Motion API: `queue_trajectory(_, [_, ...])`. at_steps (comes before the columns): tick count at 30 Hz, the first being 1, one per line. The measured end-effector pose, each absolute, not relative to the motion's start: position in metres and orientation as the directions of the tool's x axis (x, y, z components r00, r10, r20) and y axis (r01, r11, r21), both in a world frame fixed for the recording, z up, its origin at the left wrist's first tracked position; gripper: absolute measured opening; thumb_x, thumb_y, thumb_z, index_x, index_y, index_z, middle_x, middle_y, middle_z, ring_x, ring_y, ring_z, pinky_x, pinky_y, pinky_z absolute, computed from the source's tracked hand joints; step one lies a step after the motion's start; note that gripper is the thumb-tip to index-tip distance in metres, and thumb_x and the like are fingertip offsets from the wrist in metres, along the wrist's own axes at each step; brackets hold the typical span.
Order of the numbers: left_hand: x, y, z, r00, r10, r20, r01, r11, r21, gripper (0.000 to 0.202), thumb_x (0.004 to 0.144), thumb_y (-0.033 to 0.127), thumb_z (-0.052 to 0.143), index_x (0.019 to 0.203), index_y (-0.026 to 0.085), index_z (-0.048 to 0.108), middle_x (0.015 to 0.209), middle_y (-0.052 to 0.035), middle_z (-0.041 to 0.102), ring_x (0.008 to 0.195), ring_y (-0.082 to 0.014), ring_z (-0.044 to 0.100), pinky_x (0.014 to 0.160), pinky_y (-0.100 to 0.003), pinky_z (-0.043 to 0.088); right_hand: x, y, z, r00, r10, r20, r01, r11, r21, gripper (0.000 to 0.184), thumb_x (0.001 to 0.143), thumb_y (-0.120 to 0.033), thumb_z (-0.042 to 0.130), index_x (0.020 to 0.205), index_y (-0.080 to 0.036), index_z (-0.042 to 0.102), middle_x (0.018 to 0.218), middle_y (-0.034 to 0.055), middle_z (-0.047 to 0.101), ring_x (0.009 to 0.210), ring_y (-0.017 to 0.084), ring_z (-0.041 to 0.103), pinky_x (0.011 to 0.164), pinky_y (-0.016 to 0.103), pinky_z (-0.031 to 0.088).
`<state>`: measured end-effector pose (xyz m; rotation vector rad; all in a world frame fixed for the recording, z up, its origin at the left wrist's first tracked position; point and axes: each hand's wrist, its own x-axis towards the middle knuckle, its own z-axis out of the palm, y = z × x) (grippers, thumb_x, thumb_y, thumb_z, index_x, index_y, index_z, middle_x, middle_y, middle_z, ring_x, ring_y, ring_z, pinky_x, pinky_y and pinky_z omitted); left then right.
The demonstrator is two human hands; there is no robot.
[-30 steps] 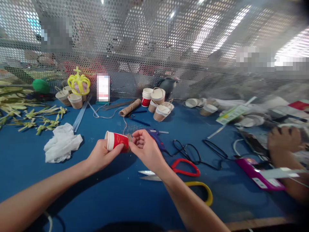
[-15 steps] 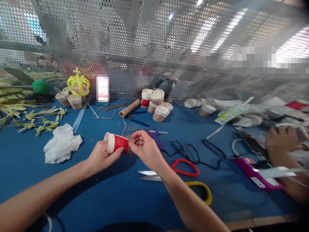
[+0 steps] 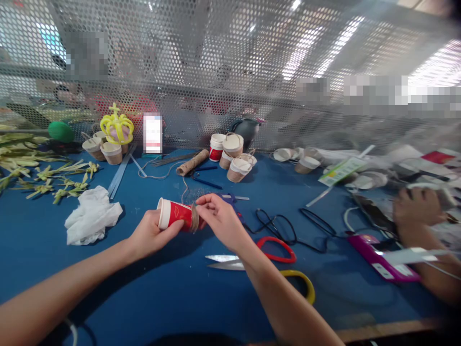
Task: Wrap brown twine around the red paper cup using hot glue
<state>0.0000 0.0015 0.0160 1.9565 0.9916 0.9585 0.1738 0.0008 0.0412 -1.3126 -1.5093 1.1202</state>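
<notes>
A red paper cup with a white rim lies tilted on its side in my left hand, whose fingers wrap round it near the rim. Brown twine is wound round the cup's narrow base end. My right hand pinches at that end, fingers closed against the twine. From there a strand runs up to the twine roll lying behind the cup. Just below my right wrist rest large scissors with one red and one yellow handle loop, blades pointing left.
Several twine-wrapped cups stand behind my hands. To the left are a crumpled white cloth, a yellow crown and green leaf strips. A co-worker's hand and a purple box are at right, beside black cable.
My right hand has shifted slightly round the cup's base end, and the wound twine there shows more. My left hand keeps its hold on the cup.
</notes>
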Motion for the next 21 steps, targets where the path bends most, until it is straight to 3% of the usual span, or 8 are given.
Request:
queue_trajectory(4, [0.001, 0.001, 0.019, 0.354, 0.932, 0.075, 0.189, -0.15, 0.97, 0.03, 0.074, 0.036, 0.05, 0.064, 0.01, 0.061, 0.05, 0.0015, 0.049, 0.043, -0.0061, 0.035, 0.04, -0.018, 0.028, 0.182, 0.005, 0.043, -0.038, 0.998, 0.055, 0.187, 0.062, -0.98, 0.011, 0.074, -0.017, 0.038, 0.074, -0.017, 0.049, 0.064, -0.0021, 0.053, 0.052, 0.009, 0.053, 0.044, 0.021, 0.043])
queue_trajectory(8, [0.001, 0.009, 0.009, 0.364, 0.931, -0.011, 0.192, -0.064, 0.979, 0.034, 0.072, 0.04, 0.052, 0.057, 0.01, 0.056, 0.048, 0.003, 0.044, 0.043, -0.0057, 0.031, 0.041, -0.018, 0.026, 0.184, 0.004, 0.046, 0.005, 1.0, 0.015, 0.075, 0.015, -0.997, 0.013, 0.074, -0.015, 0.033, 0.067, -0.019, 0.043, 0.051, -0.0062, 0.049, 0.041, 0.007, 0.047, 0.037, 0.019, 0.036])
queue_trajectory(17, [-0.003, 0.026, -0.008, 0.435, 0.895, -0.096, 0.176, 0.02, 0.984, 0.035, 0.073, 0.042, 0.052, 0.074, 0.009, 0.062, 0.061, -0.0009, 0.059, 0.053, -0.0093, 0.047, 0.053, -0.021, 0.037, 0.174, -0.01, 0.051, -0.222, 0.973, -0.069, -0.05, -0.082, -0.995, 0.011, 0.077, -0.024, 0.047, 0.08, -0.015, 0.051, 0.054, -0.0054, 0.049, 0.045, 0.006, 0.046, 0.042, 0.02, 0.036])
queue_trajectory(21, [-0.004, 0.026, 0.004, 0.327, 0.923, -0.203, 0.144, 0.164, 0.976, 0.027, 0.065, 0.035, 0.064, 0.076, 0.01, 0.062, 0.065, -0.0016, 0.064, 0.055, -0.0108, 0.053, 0.055, -0.022, 0.04, 0.176, -0.016, 0.048, -0.242, 0.966, -0.09, -0.057, -0.107, -0.993, 0.013, 0.076, -0.028, 0.051, 0.079, -0.015, 0.05, 0.055, -0.0052, 0.05, 0.045, 0.007, 0.048, 0.042, 0.021, 0.037])
